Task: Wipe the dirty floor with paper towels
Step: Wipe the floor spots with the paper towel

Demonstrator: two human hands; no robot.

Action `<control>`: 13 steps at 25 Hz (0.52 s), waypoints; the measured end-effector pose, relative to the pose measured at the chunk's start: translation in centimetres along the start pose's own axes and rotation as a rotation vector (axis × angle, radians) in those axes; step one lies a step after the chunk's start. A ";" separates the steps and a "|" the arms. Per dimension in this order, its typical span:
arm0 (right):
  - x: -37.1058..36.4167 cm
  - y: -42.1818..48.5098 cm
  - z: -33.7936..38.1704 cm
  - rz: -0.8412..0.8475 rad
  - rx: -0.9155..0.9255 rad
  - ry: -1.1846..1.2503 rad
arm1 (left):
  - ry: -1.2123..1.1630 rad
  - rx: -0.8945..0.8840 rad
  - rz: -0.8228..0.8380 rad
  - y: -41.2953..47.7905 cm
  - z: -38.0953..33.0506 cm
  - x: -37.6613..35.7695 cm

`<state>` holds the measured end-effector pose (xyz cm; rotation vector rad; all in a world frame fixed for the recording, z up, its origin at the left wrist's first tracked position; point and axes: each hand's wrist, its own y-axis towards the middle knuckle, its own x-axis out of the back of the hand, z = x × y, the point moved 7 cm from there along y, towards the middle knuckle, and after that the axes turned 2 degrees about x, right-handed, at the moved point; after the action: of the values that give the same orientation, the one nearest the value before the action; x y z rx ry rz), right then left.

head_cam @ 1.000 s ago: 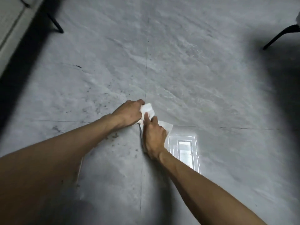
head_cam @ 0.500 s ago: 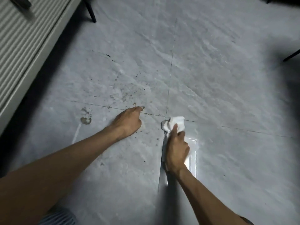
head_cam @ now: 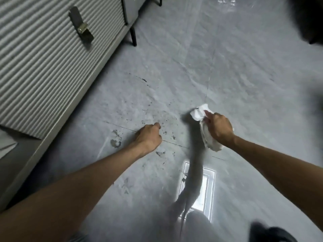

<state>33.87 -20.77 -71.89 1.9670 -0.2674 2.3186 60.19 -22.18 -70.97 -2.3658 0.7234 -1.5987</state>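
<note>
The grey marble-look tiled floor (head_cam: 227, 70) carries dark specks and smeared stains (head_cam: 157, 117) around a tile joint at centre. My right hand (head_cam: 219, 128) grips a crumpled white paper towel (head_cam: 201, 113), lifted just above the floor to the right of the dirt; part of the towel hangs below the hand. My left hand (head_cam: 149, 137) is a loose fist with nothing in it, knuckles down on the floor beside the stains.
A ribbed grey cabinet (head_cam: 43, 58) with a metal handle (head_cam: 81, 27) stands on thin black legs (head_cam: 133, 36) along the left. A bright window reflection (head_cam: 203, 186) lies on the floor near me. A dark shape (head_cam: 307, 18) fills the top right corner.
My right hand has carried the towel to the right and up off the floor, away from my left hand. My head has turned, bringing the cabinet into view.
</note>
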 end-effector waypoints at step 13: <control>-6.4 -1.5 14.3 0.102 1.153 -0.031 | -0.010 0.236 -0.071 -0.2 6.2 1.9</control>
<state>49.10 -21.76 -75.82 2.3501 1.2723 2.7847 66.42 -23.58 -71.78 -2.2496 0.4267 -1.5998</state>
